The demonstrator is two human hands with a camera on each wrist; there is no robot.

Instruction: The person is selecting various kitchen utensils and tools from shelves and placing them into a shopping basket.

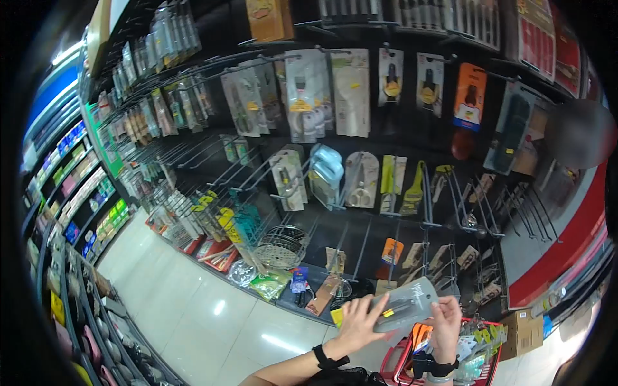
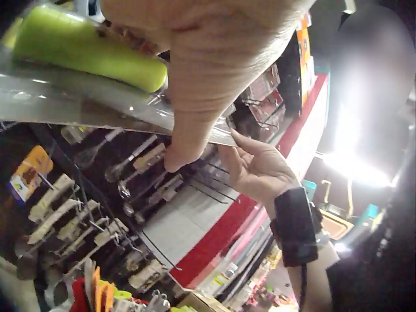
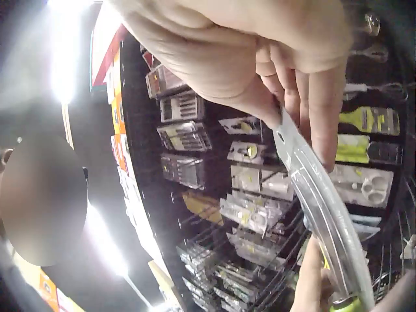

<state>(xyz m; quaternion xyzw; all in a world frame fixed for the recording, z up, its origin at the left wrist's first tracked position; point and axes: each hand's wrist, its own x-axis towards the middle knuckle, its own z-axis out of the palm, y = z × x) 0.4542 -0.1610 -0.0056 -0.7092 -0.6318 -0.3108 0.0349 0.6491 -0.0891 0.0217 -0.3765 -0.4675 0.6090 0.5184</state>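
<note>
Both hands hold a clear blister pack [image 1: 411, 301] with a grey card and a small yellow label, tilted in front of the lower rack. My left hand [image 1: 359, 327] grips its left end, thumb on one side and fingers on the other. At the far end, by the hang hole, my right hand [image 1: 445, 327] pinches it between thumb and fingers. A lime-green handle [image 2: 88, 49] shows through the plastic in the left wrist view. In the right wrist view the pack [image 3: 325, 201] appears nearly edge-on; I cannot tell the tool's kind.
A red basket [image 1: 394, 365] with packaged goods stands below the hands, beside a cardboard box [image 1: 523, 333]. Ahead, a black display wall carries hooks with packaged kitchen tools, including scissors [image 1: 362, 183] and a green brush [image 1: 412, 193]. Another shelf [image 1: 96, 334] lines the aisle at left.
</note>
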